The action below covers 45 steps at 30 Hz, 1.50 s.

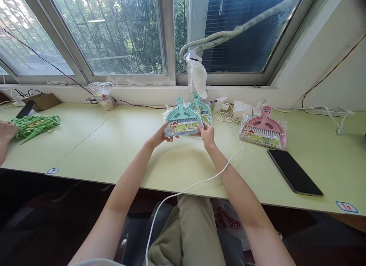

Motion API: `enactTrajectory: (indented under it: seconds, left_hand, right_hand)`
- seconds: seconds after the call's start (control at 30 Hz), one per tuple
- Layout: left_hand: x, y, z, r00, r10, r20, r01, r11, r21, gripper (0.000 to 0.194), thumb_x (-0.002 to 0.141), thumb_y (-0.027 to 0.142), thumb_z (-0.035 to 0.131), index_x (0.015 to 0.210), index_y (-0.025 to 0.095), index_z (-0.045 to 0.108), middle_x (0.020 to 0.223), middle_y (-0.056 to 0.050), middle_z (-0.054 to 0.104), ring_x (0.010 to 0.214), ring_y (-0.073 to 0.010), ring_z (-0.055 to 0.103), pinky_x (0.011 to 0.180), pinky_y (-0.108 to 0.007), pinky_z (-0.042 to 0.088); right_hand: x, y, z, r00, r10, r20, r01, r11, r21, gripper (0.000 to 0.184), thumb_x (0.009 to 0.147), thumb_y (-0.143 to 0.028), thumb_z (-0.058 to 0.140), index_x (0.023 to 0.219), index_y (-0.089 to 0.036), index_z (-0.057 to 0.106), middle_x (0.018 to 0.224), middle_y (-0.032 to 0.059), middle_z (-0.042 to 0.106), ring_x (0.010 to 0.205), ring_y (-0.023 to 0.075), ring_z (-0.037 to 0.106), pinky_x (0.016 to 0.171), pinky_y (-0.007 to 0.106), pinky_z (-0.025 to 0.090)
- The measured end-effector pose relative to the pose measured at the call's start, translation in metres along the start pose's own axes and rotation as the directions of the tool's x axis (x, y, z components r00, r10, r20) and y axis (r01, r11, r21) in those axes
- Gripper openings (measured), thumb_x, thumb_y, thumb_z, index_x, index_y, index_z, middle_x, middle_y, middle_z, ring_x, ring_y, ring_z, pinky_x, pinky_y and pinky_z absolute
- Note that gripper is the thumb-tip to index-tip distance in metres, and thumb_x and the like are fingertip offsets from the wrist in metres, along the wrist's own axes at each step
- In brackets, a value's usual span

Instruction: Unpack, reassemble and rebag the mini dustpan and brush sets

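White cable (197, 185) is nearest in the head view, rising from beside the lap (191, 231), crossing at the right forearm (240, 189) and running over the table (122, 147) to the plugs (241, 110). Beyond it, 2 hands hold the front teal set (183, 119), a dustpan and brush in clear wrap. Left hand (160, 136) grips its lower left corner, some fingers spread beneath; right hand (207, 135) pinches the right edge, thumb on the front. Behind stands a 2nd teal set (205, 110); a pink set (264, 128) lies to the right, near a phone (295, 171).

A pull of the right arm could snag the cable and drag the plugs, I judge. Slick wrap might slip from an edge grip, or catch between the 2 teal sets.

Much of the 2nd set is hidden, so I cannot tell whether the right fingers touch it. Small label print is unreadable. Far left, another person's hand (7, 134) at a green bundle (37, 126) is cut off; its grip is unclear.
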<state>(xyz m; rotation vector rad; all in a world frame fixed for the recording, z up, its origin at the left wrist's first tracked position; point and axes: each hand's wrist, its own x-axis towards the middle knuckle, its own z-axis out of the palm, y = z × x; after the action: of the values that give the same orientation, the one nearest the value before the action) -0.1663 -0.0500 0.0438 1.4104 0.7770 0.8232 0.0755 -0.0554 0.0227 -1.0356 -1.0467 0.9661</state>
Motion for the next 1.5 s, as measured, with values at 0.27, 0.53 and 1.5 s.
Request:
enactTrajectory:
  seconds: [0.27, 0.53, 1.5]
  left_hand:
    - [-0.002, -0.003, 0.000, 0.986, 0.154, 0.070, -0.151, 0.988, -0.041, 0.089, 0.079, 0.083, 0.038, 0.136, 0.016, 0.047, 0.117, -0.019, 0.068, 0.081, -0.0236, 0.071, 0.063, -0.032, 0.056]
    - [-0.002, 0.000, 0.010, 0.973, 0.022, -0.231, -0.014, 0.999, 0.040, 0.056, 0.072, 0.042, 0.078, 0.117, 0.017, 0.056, 0.113, -0.011, 0.069, 0.083, -0.0171, 0.070, 0.068, -0.027, 0.059]
    - [-0.010, 0.016, 0.026, 0.932, 0.290, -0.216, -0.233, 0.939, 0.254, 0.069, 0.070, 0.044, 0.078, 0.131, 0.028, 0.048, 0.120, -0.007, 0.061, 0.103, -0.0216, 0.062, 0.069, -0.026, 0.059]
  right_hand:
    - [-0.005, -0.003, 0.003, 0.997, 0.026, -0.078, -0.023, 0.999, 0.038, 0.059, 0.074, -0.035, 0.063, 0.128, -0.012, 0.063, 0.104, 0.0088, 0.072, 0.087, 0.0224, 0.067, 0.076, 0.042, 0.064]
    - [-0.002, 0.007, 0.001, 0.989, -0.136, -0.056, 0.127, 0.982, -0.138, 0.059, 0.082, -0.043, 0.061, 0.133, -0.015, 0.060, 0.105, 0.0102, 0.072, 0.090, 0.0236, 0.067, 0.077, 0.042, 0.062]
    - [0.000, 0.026, 0.004, 0.987, -0.020, -0.162, 0.021, 1.000, 0.004, 0.057, 0.088, -0.045, 0.053, 0.140, -0.021, 0.052, 0.118, 0.0126, 0.064, 0.075, 0.0198, 0.069, 0.064, 0.035, 0.063]
